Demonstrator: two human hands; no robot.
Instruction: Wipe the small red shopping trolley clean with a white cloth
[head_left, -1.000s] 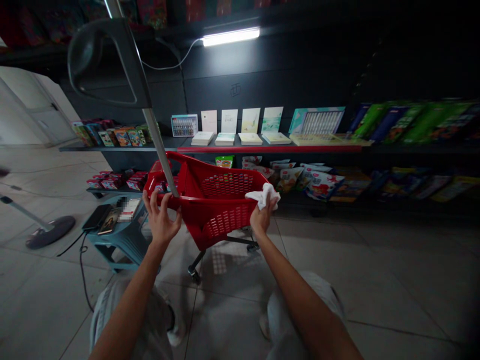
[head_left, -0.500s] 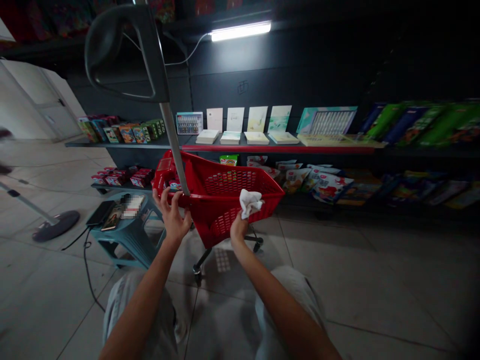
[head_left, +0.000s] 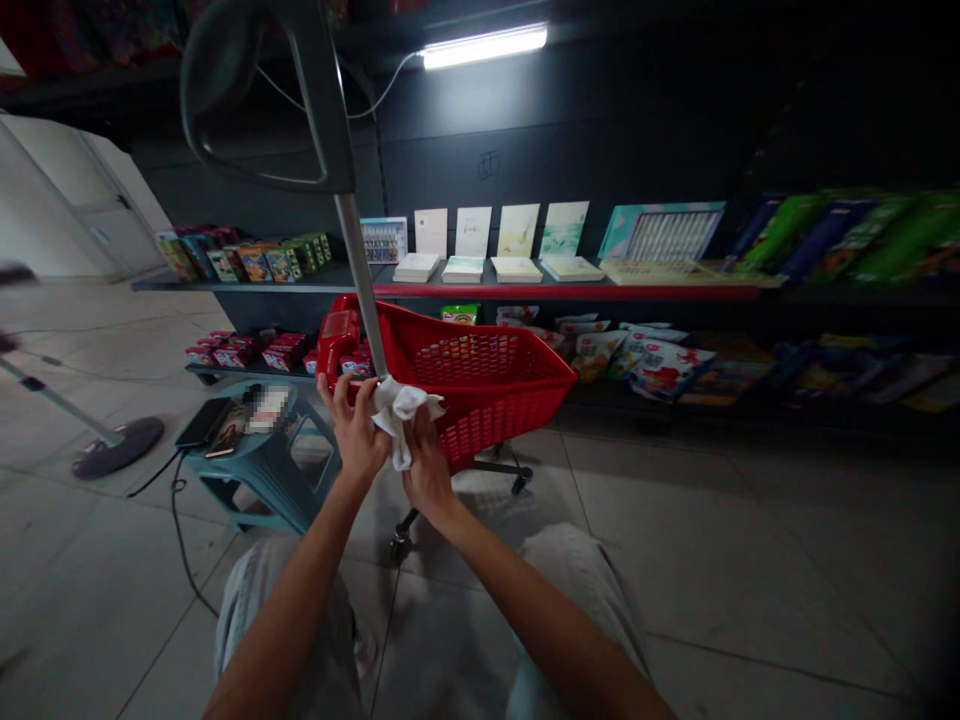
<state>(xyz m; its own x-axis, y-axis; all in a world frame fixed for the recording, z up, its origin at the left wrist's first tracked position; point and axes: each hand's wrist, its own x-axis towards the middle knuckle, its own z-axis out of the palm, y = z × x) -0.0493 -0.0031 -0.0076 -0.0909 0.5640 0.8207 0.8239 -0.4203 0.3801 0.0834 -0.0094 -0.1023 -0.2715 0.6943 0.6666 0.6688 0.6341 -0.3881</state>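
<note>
Your right hand [head_left: 429, 470] holds the cloth [head_left: 406, 400] in gathered fingers [head_left: 422, 430], pressing it against the near left corner of the cart [head_left: 491, 405]. Your left hand [head_left: 360, 440] is at that same corner of the cart, just beside the cloth; its fingers are bent and spread against the cart, though you cannot tell here whether they close around it. The cart stands upright on the floor [head_left: 690, 560], and a pole [head_left: 364, 275] rises from its left end, bearing a dark handle [head_left: 324, 100] high above the cart. To the left of the cart is a stool [head_left: 262, 472] carrying a few flat things, one of them blurred out, and farther left of the cart a round stand base [head_left: 116, 450]. Behind the cart runs a shelf [head_left: 570, 292] with books [head_left: 516, 270]; bags [head_left: 667, 370] lie behind the cart to the right, and small pink boxes [head_left: 285, 350] behind it to the left. A lamp [head_left: 484, 47] shines above and behind the cart.
</note>
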